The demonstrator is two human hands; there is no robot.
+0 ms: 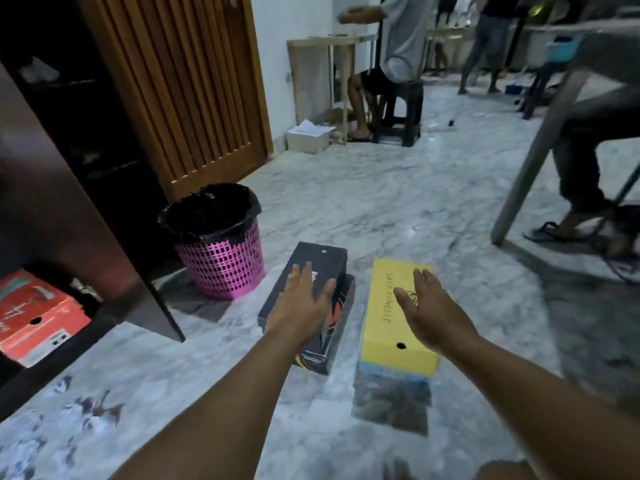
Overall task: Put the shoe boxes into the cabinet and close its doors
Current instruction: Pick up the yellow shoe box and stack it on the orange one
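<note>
Two shoe boxes lie side by side on the marble floor (346, 209). The left hand (301, 306), fingers straight and spread, is over the black box (311, 265), gripping nothing; the right hand (433, 310), equally open, is over the yellow box (388, 306). A third, red box (34, 317) already sits inside the dark cabinet (69, 202), its door open. One pink bin (221, 251) stands beyond.
</note>
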